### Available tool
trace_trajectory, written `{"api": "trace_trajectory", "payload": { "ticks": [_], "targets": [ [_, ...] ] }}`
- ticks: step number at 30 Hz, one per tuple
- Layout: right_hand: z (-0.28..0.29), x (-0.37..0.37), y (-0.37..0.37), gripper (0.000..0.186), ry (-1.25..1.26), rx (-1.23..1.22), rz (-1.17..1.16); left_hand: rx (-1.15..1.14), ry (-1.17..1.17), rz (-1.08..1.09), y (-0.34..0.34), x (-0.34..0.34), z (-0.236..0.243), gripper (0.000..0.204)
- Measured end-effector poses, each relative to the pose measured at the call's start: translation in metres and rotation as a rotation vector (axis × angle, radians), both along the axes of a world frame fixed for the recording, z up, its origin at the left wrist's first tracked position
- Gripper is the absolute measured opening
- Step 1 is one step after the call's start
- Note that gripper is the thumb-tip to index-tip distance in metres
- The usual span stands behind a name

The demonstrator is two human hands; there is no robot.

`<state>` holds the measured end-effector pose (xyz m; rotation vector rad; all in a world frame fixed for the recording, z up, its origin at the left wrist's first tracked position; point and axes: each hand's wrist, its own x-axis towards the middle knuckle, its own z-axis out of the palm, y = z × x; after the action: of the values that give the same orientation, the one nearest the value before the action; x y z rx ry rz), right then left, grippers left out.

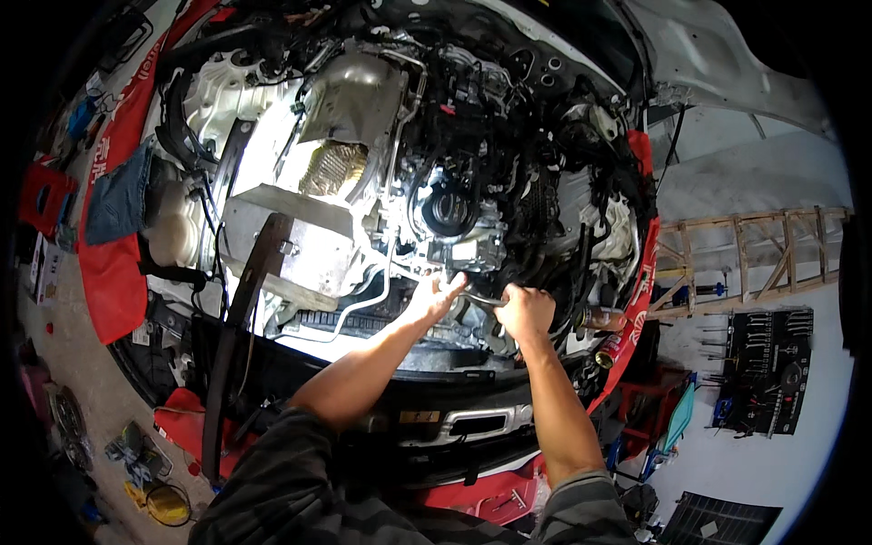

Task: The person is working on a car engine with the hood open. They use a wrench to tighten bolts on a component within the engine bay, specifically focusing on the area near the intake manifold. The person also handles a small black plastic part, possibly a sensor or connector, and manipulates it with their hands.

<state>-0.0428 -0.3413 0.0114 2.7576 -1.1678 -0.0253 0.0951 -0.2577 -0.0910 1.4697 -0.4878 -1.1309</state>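
Observation:
Both my hands reach into the front of an open engine bay. My right hand point(527, 312) is closed round the end of a slim metal bar, which looks like a wrench or ratchet handle point(484, 298). The bar runs left towards my left hand point(440, 296), whose fingers are bent at its other end, against the engine's front. What those fingertips grip is too small to make out. Just beyond them is a round black cap point(450, 211) on the engine point(472, 252), under a bright light.
Red fender covers point(113, 282) drape both sides. A dark bar point(245, 318) stands upright left of my arms. Spray cans point(603, 318) lie by the right edge. Beyond are a wooden ladder-like frame point(740, 259) and a tool set point(767, 372); a red tray point(504, 504) sits below.

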Motion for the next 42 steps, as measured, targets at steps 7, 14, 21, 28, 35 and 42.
{"api": "trace_trajectory", "payload": {
  "ticks": [7,14,21,28,35,42],
  "targets": [
    [0.035,0.011,0.0,0.01,0.279,-0.02,0.313,-0.044,0.119,-0.099,0.007,0.011,-0.008,0.047],
    [0.033,0.006,0.007,0.014,0.361,-0.204,0.531,-0.069,0.02,-0.288,0.012,0.016,-0.007,0.044],
    [0.046,-0.018,0.009,0.014,0.256,-0.231,0.557,-0.037,-0.03,-0.405,0.016,0.013,-0.004,0.044],
    [0.047,-0.045,0.014,0.013,0.138,-0.25,0.505,0.166,-0.057,-0.198,0.021,-0.01,0.013,0.074],
    [0.043,-0.08,0.021,0.008,0.017,-0.18,0.25,0.022,-0.438,-0.021,0.025,-0.023,0.034,0.055],
    [0.024,-0.087,0.003,0.02,-0.073,-0.044,0.121,0.105,-0.255,0.098,0.008,-0.067,0.062,0.045]
  ]
}}
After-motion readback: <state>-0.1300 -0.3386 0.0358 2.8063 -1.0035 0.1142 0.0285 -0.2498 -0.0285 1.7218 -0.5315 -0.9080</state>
